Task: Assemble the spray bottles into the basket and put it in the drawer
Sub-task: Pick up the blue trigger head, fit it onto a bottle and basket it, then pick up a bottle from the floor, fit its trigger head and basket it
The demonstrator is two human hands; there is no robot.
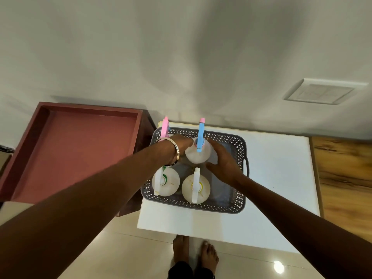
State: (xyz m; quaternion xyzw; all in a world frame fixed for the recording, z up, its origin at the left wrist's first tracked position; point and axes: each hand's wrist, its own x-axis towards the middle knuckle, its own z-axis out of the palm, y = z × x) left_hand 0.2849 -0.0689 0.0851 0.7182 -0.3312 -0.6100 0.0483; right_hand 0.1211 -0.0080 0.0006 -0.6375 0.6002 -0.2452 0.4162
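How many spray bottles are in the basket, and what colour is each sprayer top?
Pink top: 1
Blue top: 1
White top with a green ring: 1
White top with a yellow ring: 1
Total: 4 spray bottles, all standing in the grey basket.

Single head view, wide-angle, steeply downward, close above white table (pixel 271 178)

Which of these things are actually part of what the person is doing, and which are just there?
Part of the job: grey basket; blue-topped bottle; pink-topped bottle; two white-topped bottles; open red drawer; left hand; right hand.

Just there: white table; wall switch plate.
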